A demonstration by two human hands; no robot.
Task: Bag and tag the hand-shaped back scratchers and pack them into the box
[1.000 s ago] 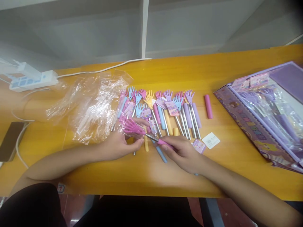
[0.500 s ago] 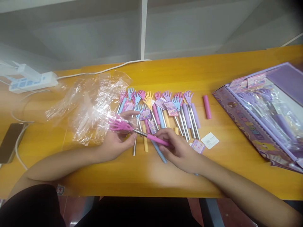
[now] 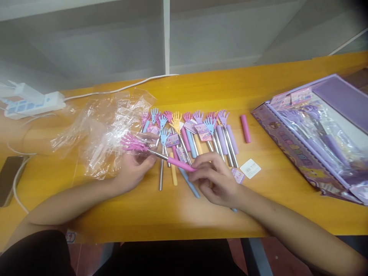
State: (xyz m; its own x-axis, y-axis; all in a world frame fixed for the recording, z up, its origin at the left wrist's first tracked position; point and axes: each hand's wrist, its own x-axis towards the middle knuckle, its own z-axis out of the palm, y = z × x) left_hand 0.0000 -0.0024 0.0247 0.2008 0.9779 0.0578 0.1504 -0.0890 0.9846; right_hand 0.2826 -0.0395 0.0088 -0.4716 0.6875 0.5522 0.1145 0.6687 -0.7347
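A pink back scratcher (image 3: pixel 179 163) with a hand-shaped head and metal shaft is held slanted above the table. My left hand (image 3: pixel 133 168) is curled around its shaft just below the head, and clear plastic film shows about the head. The fingers of my right hand (image 3: pixel 217 178) pinch the end of the pink handle. Behind my hands lie several more back scratchers in blue, yellow, purple and pink, among them a blue-headed one (image 3: pixel 165 136). Printed card tags (image 3: pixel 203 132) lie among them.
Crumpled clear wrappers (image 3: pixel 103 134) cover the table at left, near a white power strip (image 3: pixel 43 103) and a dark phone (image 3: pixel 10 180). At right stands an open purple box (image 3: pixel 299 149) with wrapped scratchers. A pink tube (image 3: pixel 245 128) and white card (image 3: pixel 250 168) lie nearer.
The pink back scratcher has moved a little left with my left hand. My right-hand fingers now sit closer to the handle's tip. The whole view has shifted slightly.
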